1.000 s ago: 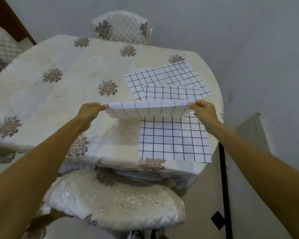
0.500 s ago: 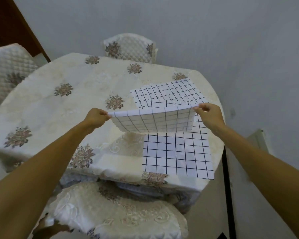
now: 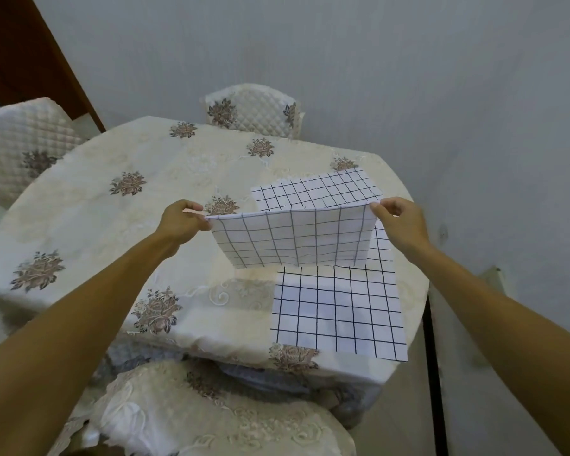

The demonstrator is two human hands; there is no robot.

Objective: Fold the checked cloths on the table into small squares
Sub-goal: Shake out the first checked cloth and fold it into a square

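Left: table (image 3: 79,232) bare, open to reach.
Right: flat cloths (image 3: 338,311) cover the surface.
Far: chair (image 3: 254,108).

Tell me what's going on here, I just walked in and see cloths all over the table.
A person is folding checked cloths at a table covered with a flowered tablecloth. The left hand and right hand each pinch a top corner of one cloth, holding it up in the air so it hangs down between them. Another cloth lies flat near the table's front edge, and more checked cloth lies farther back, behind the raised one.
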